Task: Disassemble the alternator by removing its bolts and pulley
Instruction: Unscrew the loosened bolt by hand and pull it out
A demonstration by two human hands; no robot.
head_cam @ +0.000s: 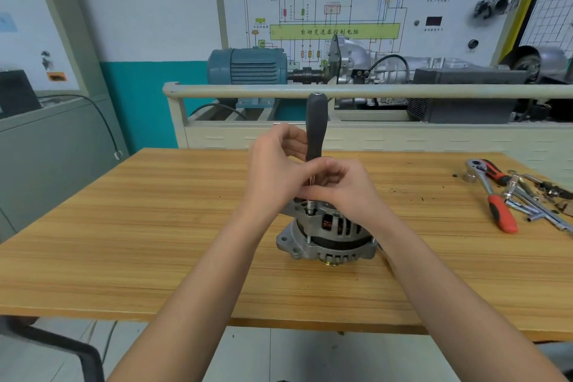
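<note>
Both hands on the upright driver over the alternator

Left hand (276, 164) and right hand (341, 186) curled their fingers round the driver (316, 127) shaft; the alternator (328, 232) stood mid-bench (155, 226), forearms converging above it.

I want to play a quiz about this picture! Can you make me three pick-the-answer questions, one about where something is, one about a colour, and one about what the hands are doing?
1. Where does the alternator stand?
A. on the wooden table
B. on the floor
C. on a shelf

2. What colour is the ratchet wrench grip?
A. blue
B. red
C. green

3. What are the left hand and right hand doing?
A. resting flat on the table
B. holding the upright nut driver
C. lifting the ratchet

Answers:
1 A, it sits mid-table on the wood.
2 B, the grip at the table's right is red.
3 B, both hands curl round the driver above the alternator.
</note>
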